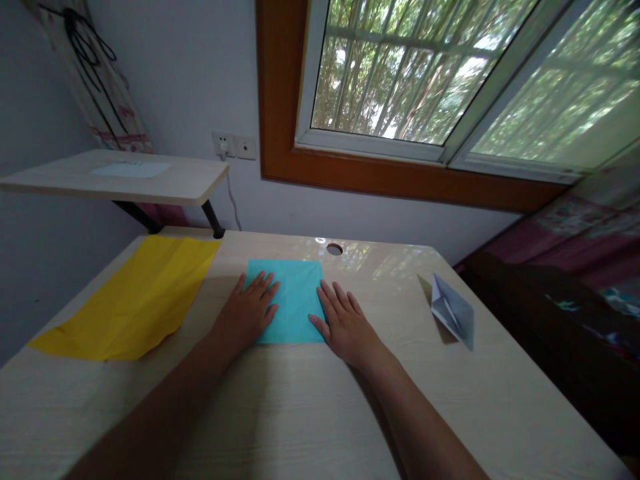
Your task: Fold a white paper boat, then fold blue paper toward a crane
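Note:
A square sheet of light blue paper (296,303) lies flat on the wooden desk (320,413), with faint creases across it. My left hand (253,308) rests palm down on its left edge, fingers spread. On the opposite side, my right hand (345,319) lies flat with its thumb and fingertips at the paper's right edge, fingers slightly apart. Neither hand grips anything. To the right stands a folded grey-blue paper piece (453,311), its pointed flaps tilted up from the desk.
A large yellow paper sheet (135,300) covers the desk's left side. Behind it, a raised shelf (65,175) on black legs carries a pale paper (131,169). A round cable hole (335,249) sits near the back edge. The wall has sockets (234,145) below a window (400,73).

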{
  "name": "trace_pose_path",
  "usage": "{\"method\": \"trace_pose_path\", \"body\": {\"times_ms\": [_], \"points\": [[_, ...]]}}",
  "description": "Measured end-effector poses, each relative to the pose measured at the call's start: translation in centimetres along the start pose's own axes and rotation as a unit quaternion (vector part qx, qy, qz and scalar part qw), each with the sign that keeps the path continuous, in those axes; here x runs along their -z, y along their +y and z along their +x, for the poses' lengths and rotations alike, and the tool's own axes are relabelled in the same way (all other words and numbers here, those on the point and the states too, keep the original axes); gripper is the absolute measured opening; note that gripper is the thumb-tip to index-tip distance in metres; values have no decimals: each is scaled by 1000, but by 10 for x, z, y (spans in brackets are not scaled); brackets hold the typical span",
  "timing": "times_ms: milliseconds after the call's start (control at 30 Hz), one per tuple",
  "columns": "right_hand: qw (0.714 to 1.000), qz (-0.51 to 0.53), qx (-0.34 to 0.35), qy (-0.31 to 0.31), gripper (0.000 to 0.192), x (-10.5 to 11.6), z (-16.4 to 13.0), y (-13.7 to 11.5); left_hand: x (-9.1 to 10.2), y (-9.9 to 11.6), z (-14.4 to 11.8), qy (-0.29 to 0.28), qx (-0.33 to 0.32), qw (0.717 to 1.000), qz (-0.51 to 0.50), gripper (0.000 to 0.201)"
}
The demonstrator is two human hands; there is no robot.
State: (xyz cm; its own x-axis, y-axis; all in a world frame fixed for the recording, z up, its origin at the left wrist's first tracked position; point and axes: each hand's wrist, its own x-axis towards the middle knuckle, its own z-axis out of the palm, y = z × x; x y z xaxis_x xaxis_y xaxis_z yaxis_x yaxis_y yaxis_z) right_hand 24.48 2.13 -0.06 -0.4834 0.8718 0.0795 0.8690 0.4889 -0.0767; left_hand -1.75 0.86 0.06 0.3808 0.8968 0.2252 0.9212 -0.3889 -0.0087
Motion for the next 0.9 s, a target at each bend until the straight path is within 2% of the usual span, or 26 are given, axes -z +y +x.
{"method": "trace_pose_path", "body": {"times_ms": [200, 333, 667, 900], "points": [[1000, -6, 2, 12, 69, -3, 0, -1, 1, 33, -2, 0, -86, 994, -67, 49], [1000, -6, 6, 21, 66, -6, 0, -1, -4, 46, -2, -12, -114, 989, -91, 49], [1000, -9, -1, 4, 68, 0, 1, -3, -9, 39, -6, -40, -71, 995, -58, 62], [1000, 2, 5, 22, 71, -4, 0, 4, -15, 21, -10, -17, -10, 999, -33, 67]]}}
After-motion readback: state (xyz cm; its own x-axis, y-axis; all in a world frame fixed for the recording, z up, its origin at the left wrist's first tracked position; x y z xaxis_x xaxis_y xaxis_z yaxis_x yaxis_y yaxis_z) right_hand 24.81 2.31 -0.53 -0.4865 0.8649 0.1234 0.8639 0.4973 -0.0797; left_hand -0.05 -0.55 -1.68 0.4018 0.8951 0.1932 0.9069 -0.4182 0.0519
